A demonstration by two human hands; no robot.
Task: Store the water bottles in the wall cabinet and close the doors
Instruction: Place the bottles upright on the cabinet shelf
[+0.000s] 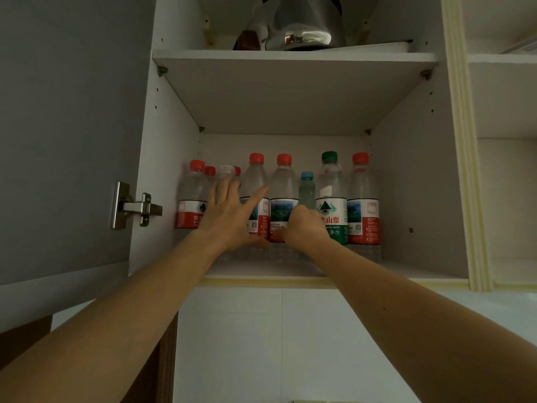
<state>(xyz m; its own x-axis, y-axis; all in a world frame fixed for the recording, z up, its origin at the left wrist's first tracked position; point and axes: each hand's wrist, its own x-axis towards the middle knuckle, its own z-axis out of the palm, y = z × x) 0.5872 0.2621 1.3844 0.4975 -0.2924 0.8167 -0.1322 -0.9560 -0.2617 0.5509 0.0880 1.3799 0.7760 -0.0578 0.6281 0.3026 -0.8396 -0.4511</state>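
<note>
Several water bottles stand upright on the lower shelf of the open wall cabinet, most with red caps. One has a green cap and green label. A small bottle with a teal cap stands among them. My left hand reaches in with fingers spread and straight, touching the bottles at the left middle. My right hand is curled round the lower part of the small teal-capped bottle. The left cabinet door stands wide open; its hinge shows.
A metal kettle sits on the upper shelf. Further open shelving lies to the right of the cabinet's cream trim. Pale wall tiles run below the cabinet. The shelf has free room at its far right.
</note>
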